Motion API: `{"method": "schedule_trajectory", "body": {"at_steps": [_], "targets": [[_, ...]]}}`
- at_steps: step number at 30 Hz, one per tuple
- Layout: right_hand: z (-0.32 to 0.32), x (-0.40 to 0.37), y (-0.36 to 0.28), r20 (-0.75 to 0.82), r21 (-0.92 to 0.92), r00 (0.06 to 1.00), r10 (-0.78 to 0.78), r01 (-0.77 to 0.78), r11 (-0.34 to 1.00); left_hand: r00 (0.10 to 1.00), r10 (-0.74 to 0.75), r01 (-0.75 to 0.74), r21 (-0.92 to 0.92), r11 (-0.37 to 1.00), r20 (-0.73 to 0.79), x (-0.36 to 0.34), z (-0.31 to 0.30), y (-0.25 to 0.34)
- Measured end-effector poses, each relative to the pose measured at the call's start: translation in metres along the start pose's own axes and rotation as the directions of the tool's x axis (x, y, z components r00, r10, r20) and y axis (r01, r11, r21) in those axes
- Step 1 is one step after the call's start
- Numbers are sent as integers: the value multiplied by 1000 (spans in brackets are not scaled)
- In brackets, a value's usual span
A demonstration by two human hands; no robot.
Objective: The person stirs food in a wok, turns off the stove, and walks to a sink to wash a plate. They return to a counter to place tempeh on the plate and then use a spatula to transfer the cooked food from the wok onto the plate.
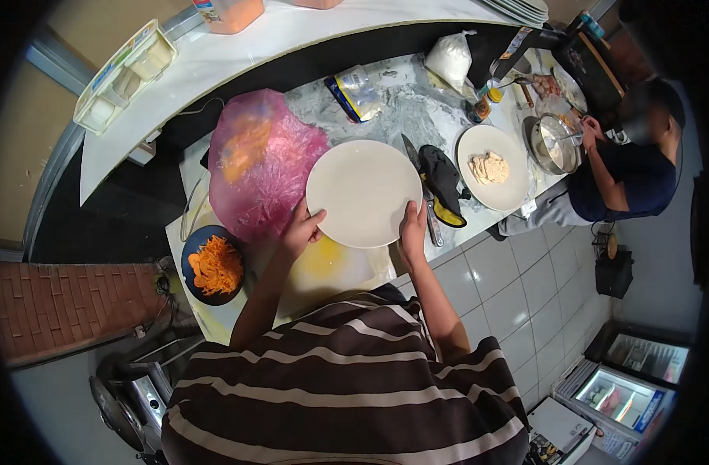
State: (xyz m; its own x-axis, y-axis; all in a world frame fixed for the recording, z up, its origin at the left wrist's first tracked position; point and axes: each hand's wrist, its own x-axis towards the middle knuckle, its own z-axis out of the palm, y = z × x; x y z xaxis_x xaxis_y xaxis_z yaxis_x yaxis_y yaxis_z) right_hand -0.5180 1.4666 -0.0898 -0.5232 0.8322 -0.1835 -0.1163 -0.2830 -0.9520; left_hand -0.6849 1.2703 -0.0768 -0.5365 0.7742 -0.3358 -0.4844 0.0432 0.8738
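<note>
An empty white plate [364, 194] is held level over the counter between my two hands. My left hand [302, 229] grips its lower left rim, thumb on top. My right hand [413, 231] has hold of the lower right rim. Left of the plate lies a large pink plastic bag [261, 167] with something orange showing through. A dark bowl [190, 271] of shredded and sliced carrot [217, 266] stands at the counter's left end. Just right of the plate are a knife [410, 152] and a black and yellow cloth item [441, 182].
Farther right, a plate [503, 139] bears a pale minced mass [489, 167]. A co-worker [626, 163] stirs in a metal bowl [554, 145]. Behind lie a plastic packet [354, 93] and a white bag [450, 62]. A raised shelf [285, 35] curves along the back.
</note>
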Motion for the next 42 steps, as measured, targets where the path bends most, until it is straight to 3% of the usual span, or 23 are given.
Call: {"method": "schedule_trajectory", "body": {"at_steps": [3,5,8,12,16,18,20,21,22,23,24,25,27,31,33,36,37,39,40,42], "targets": [[4,13,1,-42,-26,999,-28,27,999,999,-41,40,-19,999,-20,13,-2,2],[7,21,0,-101,-141,995,-25,10,990,998,-45,44,-25,999,-39,23,-3,1],[10,30,-11,-19,-152,1000,22,-25,988,997,-22,19,-37,999,-80,36,-3,-2],[11,42,3,-42,-105,999,17,-21,994,990,8,-15,-46,999,-138,47,-6,-8],[1,57,10,-35,-353,999,-26,12,936,978,32,-30,10,999,-207,52,0,-8],[2,58,-3,-20,-464,999,-34,21,886,942,0,16,46,999,-335,54,5,-7],[17,48,-46,-77,-551,954,289,-283,785,940,10,15,68,998,-341,58,4,-9],[-2,66,-7,-33,-701,991,130,-116,703,936,18,15,90,996,-351,59,4,-9],[-12,74,14,-36,-701,991,129,-117,703,937,18,15,90,996,-348,60,4,-10],[-19,80,30,60,-796,987,-146,136,590,933,23,19,114,993,-358,62,5,-9],[-17,80,26,190,-846,900,-392,352,399,930,29,23,137,990,-367,64,4,-10],[-16,81,22,188,-847,900,-394,351,399,931,30,22,138,990,-365,65,4,-10],[-14,81,12,32,-845,999,2,26,534,920,75,14,223,975,-384,69,0,-13],[-10,72,-5,52,-847,997,62,12,531,909,106,20,298,954,-403,77,-8,-17],[-9,61,-11,82,-878,996,-27,86,471,912,26,99,282,954,-409,76,-11,-16],[-13,43,-19,140,-904,984,-110,172,390,899,7,83,187,979,-437,79,-10,-18],[-11,33,-35,155,-920,988,4,143,365,904,7,84,194,977,-428,77,-5,-14],[-14,6,-70,191,-913,980,51,158,376,885,-93,240,275,931,-456,70,0,0],[-18,-9,-86,229,-907,968,101,175,383,884,-89,237,277,931,-459,66,-1,5],[-35,-38,-120,317,-846,939,130,219,486,925,9,253,635,730,-380,56,-2,15]]}}
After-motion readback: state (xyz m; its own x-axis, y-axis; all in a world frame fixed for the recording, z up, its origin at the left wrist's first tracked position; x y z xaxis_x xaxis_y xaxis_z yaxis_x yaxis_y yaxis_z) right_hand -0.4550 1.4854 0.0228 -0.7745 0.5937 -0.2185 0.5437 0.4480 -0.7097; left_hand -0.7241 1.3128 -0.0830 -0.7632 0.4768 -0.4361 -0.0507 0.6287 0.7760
